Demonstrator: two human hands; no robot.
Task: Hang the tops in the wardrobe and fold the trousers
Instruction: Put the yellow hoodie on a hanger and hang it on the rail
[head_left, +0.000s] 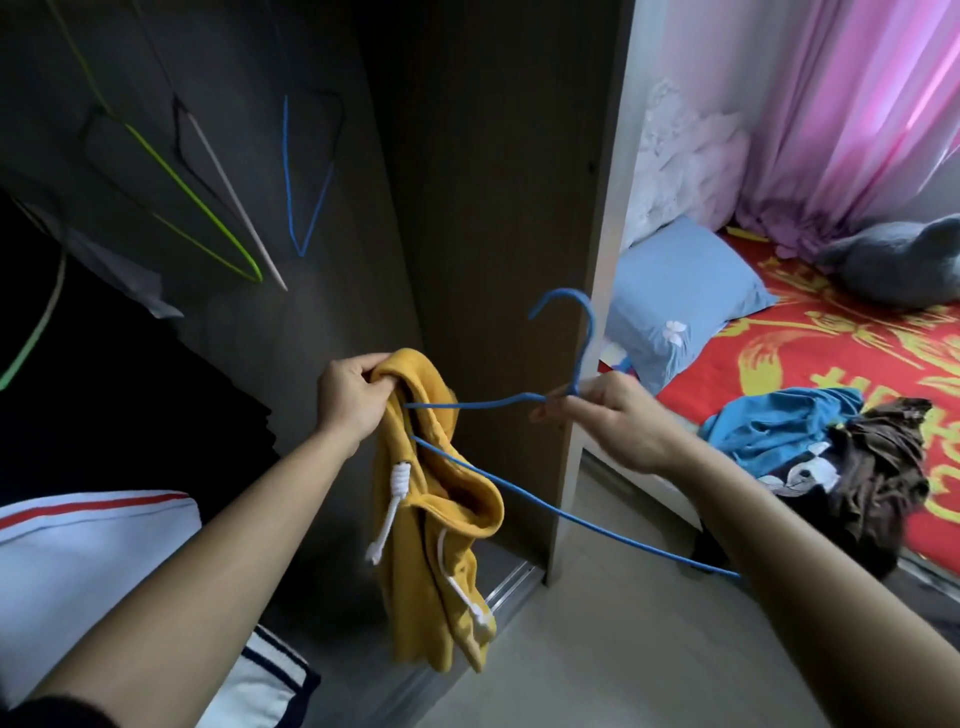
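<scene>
- Fingers of the left hand (350, 397) clamped the yellow fleece hoodie (431, 525) by its collar, before the dark wardrobe (467, 156).
- Fingers of the right hand (608, 421) pinched the blue wire hanger (584, 353) below its hook.
- Hoodie judged light, limp.

Found a bed (831, 364) at the right, spread with a red cover patterned in yellow, standing on a pale floor (597, 654). Saw a light blue pillow (680, 296) lying on the cover at one end, against a heap of white bedding (685, 156), and a grey plush toy (904, 260) resting farther along the far side. Noted near the bed's front edge a crumpled blue garment (769, 431) touching a dark brown garment (878, 467), the latter spilling over the edge towards the floor.
</scene>
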